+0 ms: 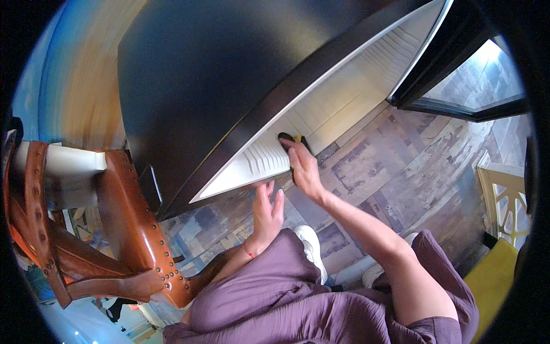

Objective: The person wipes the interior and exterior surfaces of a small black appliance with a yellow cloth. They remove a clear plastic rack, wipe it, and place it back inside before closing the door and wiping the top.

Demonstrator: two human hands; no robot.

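Observation:
A dark refrigerator cabinet [206, 77] with a white ribbed inner liner [339, 94] stands open before me. My right hand [307, 170] is closed around a black and yellow tool [285, 138], held at the lower edge of the liner; its working end is hidden, so its kind cannot be told. Left of it, my left hand [267, 210] is raised just below the liner's bottom edge, fingers apart and fingertips close to the edge; whether they touch it cannot be told. A red string is around my left wrist.
A studded brown leather chair [133, 223] stands close on the left. The dark open door [442, 81] with a glass-like panel reaches out at the upper right. Patchwork wood-look flooring [369, 159] lies below. A cream openwork piece [502, 193] and a yellow surface [490, 284] are at right.

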